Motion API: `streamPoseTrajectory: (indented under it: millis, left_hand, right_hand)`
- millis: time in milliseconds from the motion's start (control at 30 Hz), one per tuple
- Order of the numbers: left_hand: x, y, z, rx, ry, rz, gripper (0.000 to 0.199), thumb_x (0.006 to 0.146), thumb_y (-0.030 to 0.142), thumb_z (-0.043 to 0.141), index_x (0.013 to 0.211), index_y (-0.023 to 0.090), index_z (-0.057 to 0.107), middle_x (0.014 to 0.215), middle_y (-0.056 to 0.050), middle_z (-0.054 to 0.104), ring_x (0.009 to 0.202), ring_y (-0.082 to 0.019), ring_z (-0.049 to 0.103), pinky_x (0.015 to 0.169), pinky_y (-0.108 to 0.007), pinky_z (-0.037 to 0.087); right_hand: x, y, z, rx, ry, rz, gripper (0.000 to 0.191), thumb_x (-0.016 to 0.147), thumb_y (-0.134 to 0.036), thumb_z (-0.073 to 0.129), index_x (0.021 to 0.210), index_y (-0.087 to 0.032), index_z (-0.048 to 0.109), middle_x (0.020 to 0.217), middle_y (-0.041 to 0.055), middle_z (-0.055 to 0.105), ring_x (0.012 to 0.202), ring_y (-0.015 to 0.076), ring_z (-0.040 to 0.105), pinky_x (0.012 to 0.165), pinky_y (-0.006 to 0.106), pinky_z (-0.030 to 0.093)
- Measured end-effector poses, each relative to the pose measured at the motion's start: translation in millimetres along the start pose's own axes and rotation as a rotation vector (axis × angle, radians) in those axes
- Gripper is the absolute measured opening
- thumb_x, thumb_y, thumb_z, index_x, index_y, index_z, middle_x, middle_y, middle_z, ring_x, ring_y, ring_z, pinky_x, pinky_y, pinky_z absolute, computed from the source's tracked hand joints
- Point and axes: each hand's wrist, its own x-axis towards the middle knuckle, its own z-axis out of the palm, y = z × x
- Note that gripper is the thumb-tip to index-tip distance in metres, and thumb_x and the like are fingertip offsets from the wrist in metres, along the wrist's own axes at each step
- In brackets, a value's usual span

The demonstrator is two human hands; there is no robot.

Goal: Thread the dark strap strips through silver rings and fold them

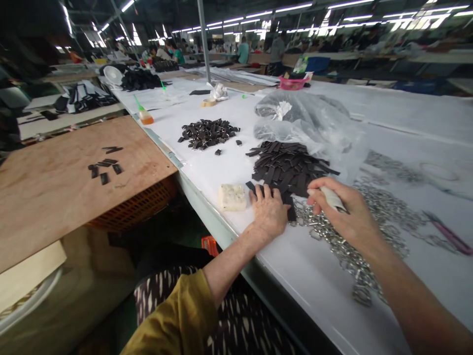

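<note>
Black strips (288, 167) are touching my spread left hand (269, 209), while my curled right hand (343, 214) is gripping a white piece (332, 198) over steel chain (351, 241).

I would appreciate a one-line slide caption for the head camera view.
Left hand on black strips, right hand gripping a white item above silver chains.

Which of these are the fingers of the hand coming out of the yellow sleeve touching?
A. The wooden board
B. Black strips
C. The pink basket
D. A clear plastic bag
B: the fingers of the person's left hand lie on the near edge of the heap of black strips.
</note>
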Motion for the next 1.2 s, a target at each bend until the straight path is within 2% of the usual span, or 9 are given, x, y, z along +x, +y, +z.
streamPoseTrajectory:
  millis: [100, 233, 400, 533, 700, 900, 1000, 1100, 1200]
  left_hand:
    - [-16.5, 4.8, -4.5, -0.056, -0.041, 0.049, 0.042, 0.083, 0.033, 0.047, 0.118, 0.010, 0.050, 0.133, -0.018, 0.042, 0.129, -0.036, 0.026, 0.105, -0.050, 0.021]
    - [-37.4, 8.2, -14.5, -0.179, -0.112, 0.155, 0.035, 0.083, 0.022, 0.042, 0.115, 0.012, 0.051, 0.121, -0.015, 0.053, 0.125, -0.027, 0.034, 0.107, -0.041, 0.023]
    - [-52.3, 1.2, -24.6, -0.391, -0.076, 0.087, 0.030, 0.081, 0.019, 0.043, 0.106, 0.016, 0.059, 0.119, -0.012, 0.053, 0.112, -0.025, 0.045, 0.095, -0.033, 0.038]
    - [-59.6, -6.7, -28.8, -0.478, -0.045, 0.114, 0.025, 0.081, 0.015, 0.040, 0.089, 0.018, 0.064, 0.100, -0.008, 0.061, 0.097, -0.022, 0.053, 0.088, -0.032, 0.041]
    - [-63.8, -13.9, -25.9, -0.547, 0.003, 0.118, 0.023, 0.082, 0.018, 0.042, 0.085, 0.018, 0.065, 0.098, -0.007, 0.063, 0.094, -0.021, 0.054, 0.088, -0.031, 0.041]
    - [-65.5, -17.7, -21.7, -0.647, 0.000, 0.138, 0.022, 0.078, 0.017, 0.049, 0.092, 0.018, 0.066, 0.103, -0.008, 0.064, 0.102, -0.023, 0.052, 0.091, -0.032, 0.039]
    - [-67.7, -18.0, -25.2, -0.777, 0.034, 0.039, 0.021, 0.078, 0.019, 0.051, 0.092, 0.016, 0.066, 0.101, -0.008, 0.065, 0.097, -0.022, 0.055, 0.090, -0.032, 0.040]
    - [-68.9, -16.1, -30.2, -0.993, 0.054, -0.100, 0.023, 0.080, 0.025, 0.049, 0.093, 0.016, 0.066, 0.089, -0.007, 0.067, 0.084, -0.019, 0.058, 0.082, -0.032, 0.044]
    - [-68.1, -12.8, -34.2, -1.296, -0.007, -0.243, 0.027, 0.078, 0.026, 0.052, 0.097, 0.012, 0.064, 0.083, -0.007, 0.064, 0.074, -0.017, 0.057, 0.072, -0.031, 0.047]
  right_hand:
    - [2.0, 8.6, -1.4, -0.132, -0.075, 0.013, 0.014, 0.082, -0.031, 0.044, 0.086, -0.022, 0.054, 0.063, -0.0016, 0.059, 0.052, 0.0112, 0.055, 0.051, 0.023, 0.041]
    - [1.6, 17.8, 3.2, -0.300, -0.142, 0.008, 0.007, 0.077, -0.030, 0.051, 0.079, -0.023, 0.053, 0.058, -0.0033, 0.053, 0.053, 0.0129, 0.052, 0.050, 0.024, 0.035]
    - [-2.1, 17.5, 21.2, -0.508, -0.135, 0.021, 0.005, 0.075, -0.029, 0.051, 0.077, -0.025, 0.053, 0.056, -0.0011, 0.053, 0.054, 0.0161, 0.049, 0.049, 0.026, 0.027]
    - [-7.4, 13.3, 37.8, -0.623, -0.124, 0.030, 0.010, 0.076, -0.029, 0.050, 0.082, -0.023, 0.055, 0.061, 0.0044, 0.059, 0.057, 0.0200, 0.053, 0.049, 0.028, 0.021]
    - [-12.1, 9.9, 47.7, -0.654, -0.125, 0.045, 0.014, 0.075, -0.023, 0.048, 0.088, -0.022, 0.054, 0.075, 0.0086, 0.064, 0.061, 0.0217, 0.056, 0.050, 0.029, 0.021]
    - [-8.1, 14.5, 45.1, -0.546, -0.099, 0.074, 0.019, 0.069, -0.017, 0.047, 0.087, -0.022, 0.052, 0.061, 0.0032, 0.059, 0.057, 0.0196, 0.053, 0.050, 0.027, 0.027]
    - [-5.6, 17.4, 35.8, -0.444, -0.102, 0.071, 0.012, 0.070, -0.021, 0.049, 0.081, -0.022, 0.050, 0.057, -0.0005, 0.055, 0.050, 0.0153, 0.049, 0.046, 0.025, 0.030]
    - [-7.7, 10.6, 25.5, -0.338, -0.137, 0.032, 0.010, 0.072, -0.028, 0.052, 0.079, -0.022, 0.047, 0.060, -0.0026, 0.056, 0.049, 0.0118, 0.048, 0.045, 0.022, 0.034]
    - [-15.5, -5.9, 22.2, -0.238, -0.193, -0.030, 0.012, 0.072, -0.030, 0.054, 0.078, -0.022, 0.046, 0.063, -0.0030, 0.056, 0.052, 0.0111, 0.048, 0.047, 0.022, 0.036]
